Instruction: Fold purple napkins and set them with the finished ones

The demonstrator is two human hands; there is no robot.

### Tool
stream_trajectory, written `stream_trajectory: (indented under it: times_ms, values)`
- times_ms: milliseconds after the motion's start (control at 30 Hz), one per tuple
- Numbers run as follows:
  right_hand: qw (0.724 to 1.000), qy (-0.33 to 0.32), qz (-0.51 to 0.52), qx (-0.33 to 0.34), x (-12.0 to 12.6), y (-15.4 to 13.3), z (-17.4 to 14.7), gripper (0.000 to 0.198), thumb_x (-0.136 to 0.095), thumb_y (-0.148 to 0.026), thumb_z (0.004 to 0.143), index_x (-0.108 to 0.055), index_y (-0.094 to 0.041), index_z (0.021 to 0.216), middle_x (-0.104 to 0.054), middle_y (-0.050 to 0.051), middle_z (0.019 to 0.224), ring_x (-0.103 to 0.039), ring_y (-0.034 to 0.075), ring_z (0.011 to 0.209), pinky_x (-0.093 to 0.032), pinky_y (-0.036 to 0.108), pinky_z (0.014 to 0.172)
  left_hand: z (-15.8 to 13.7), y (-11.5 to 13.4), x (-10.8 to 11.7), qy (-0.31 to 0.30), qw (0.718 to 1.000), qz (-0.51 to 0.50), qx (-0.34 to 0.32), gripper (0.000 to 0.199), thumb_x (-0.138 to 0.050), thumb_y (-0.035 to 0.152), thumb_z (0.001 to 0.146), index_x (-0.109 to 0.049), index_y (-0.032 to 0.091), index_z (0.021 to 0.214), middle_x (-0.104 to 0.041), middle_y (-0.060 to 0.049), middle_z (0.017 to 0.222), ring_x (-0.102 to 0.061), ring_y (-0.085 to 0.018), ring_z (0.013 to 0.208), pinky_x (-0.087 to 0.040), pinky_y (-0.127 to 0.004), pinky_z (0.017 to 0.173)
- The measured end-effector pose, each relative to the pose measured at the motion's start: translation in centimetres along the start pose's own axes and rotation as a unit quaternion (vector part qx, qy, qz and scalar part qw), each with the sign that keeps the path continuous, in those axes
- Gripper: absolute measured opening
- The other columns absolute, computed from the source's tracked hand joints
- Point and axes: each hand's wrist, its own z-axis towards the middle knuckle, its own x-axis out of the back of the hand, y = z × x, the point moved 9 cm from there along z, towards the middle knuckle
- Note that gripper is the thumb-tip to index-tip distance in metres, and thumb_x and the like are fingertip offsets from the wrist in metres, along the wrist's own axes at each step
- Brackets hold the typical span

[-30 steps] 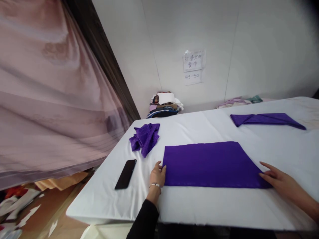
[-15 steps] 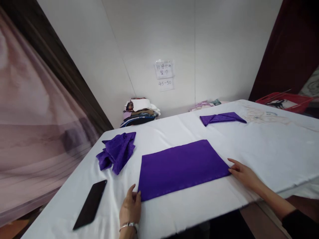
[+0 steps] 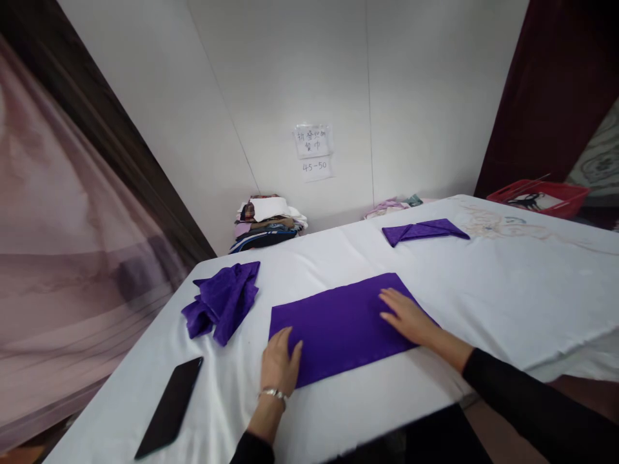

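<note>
A purple cloth napkin (image 3: 345,325) lies flat as a smooth rectangle in front of me. Over its left end is my left hand (image 3: 281,361), fingers out and thumb apart, a bracelet at the wrist. My right hand (image 3: 406,317) reaches over the right part of the cloth, palm down with its fingers stretched. Whether either hand presses on the fabric or hovers just above it, I cannot tell. Neither one grips anything.
A crumpled purple cloth (image 3: 225,299) and a black phone (image 3: 170,407) lie at left on the white tablecloth (image 3: 362,419). Farther back is a folded purple napkin (image 3: 425,231). Stacked clothes (image 3: 268,225) stand by the wall; a red basket (image 3: 541,198) sits far right.
Both hands have let go of the napkin's near corners and moved inward over the cloth, the right one farther. The view has shifted slightly.
</note>
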Motion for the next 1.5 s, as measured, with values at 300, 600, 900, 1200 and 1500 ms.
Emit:
stream_trajectory:
  times_ms: [300, 600, 900, 1200, 1500]
  values:
    - [0.982, -0.156, -0.035, 0.104, -8.9, -7.5, 1.4, 0.065, -0.030, -0.059, 0.086, -0.029, -0.021, 0.139, -0.025, 0.008, 0.145, -0.016, 0.024, 0.134, -0.008, 0.047, 0.107, 1.4, 0.8, -5.3, -0.115, 0.986, 0.116, 0.018, 0.066, -0.028, 0.055, 0.085, -0.032, 0.014, 0.136, -0.027, -0.008, 0.145, -0.016, -0.025, 0.135, -0.015, -0.046, 0.108]
    - [0.973, -0.093, -0.174, -0.121, -0.8, 9.1, 0.0, 0.074, -0.020, -0.066, 0.083, -0.032, -0.018, 0.138, -0.025, 0.010, 0.145, -0.017, 0.028, 0.134, -0.013, 0.051, 0.106, 1.7, -7.7, -3.3, -0.153, 0.969, 0.148, 0.128, 0.065, -0.028, 0.051, 0.084, -0.029, 0.014, 0.137, -0.023, -0.009, 0.146, -0.016, -0.026, 0.135, -0.018, -0.051, 0.106]
    - [0.984, -0.154, -0.051, 0.074, -8.2, -6.7, 7.9, 0.074, -0.021, -0.063, 0.085, -0.023, -0.014, 0.141, -0.020, 0.011, 0.147, -0.011, 0.023, 0.135, -0.006, 0.044, 0.108, 7.7, 6.6, -7.8, -0.161, 0.978, 0.121, -0.054, 0.065, -0.024, 0.053, 0.086, -0.029, 0.013, 0.137, -0.021, -0.008, 0.146, -0.015, -0.025, 0.135, -0.012, -0.048, 0.108]
    - [0.985, -0.124, -0.105, -0.065, -5.7, 4.4, 8.6, 0.077, -0.016, -0.066, 0.084, -0.024, -0.014, 0.140, -0.020, 0.010, 0.147, -0.011, 0.023, 0.135, -0.005, 0.044, 0.107, 9.1, -5.2, -7.1, -0.140, 0.974, 0.159, 0.079, 0.074, -0.025, 0.057, 0.083, -0.022, 0.009, 0.139, -0.018, -0.008, 0.148, -0.010, -0.025, 0.136, -0.013, -0.047, 0.109]
    - [0.966, -0.134, -0.145, -0.164, -2.7, 6.8, 7.9, 0.078, -0.019, -0.065, 0.084, -0.023, -0.011, 0.140, -0.017, 0.013, 0.147, -0.008, 0.027, 0.135, -0.003, 0.049, 0.106, 9.1, -6.1, -6.7, -0.135, 0.970, 0.178, 0.094, 0.073, -0.022, 0.056, 0.083, -0.021, 0.009, 0.140, -0.016, -0.007, 0.148, -0.009, -0.024, 0.136, -0.012, -0.047, 0.109]
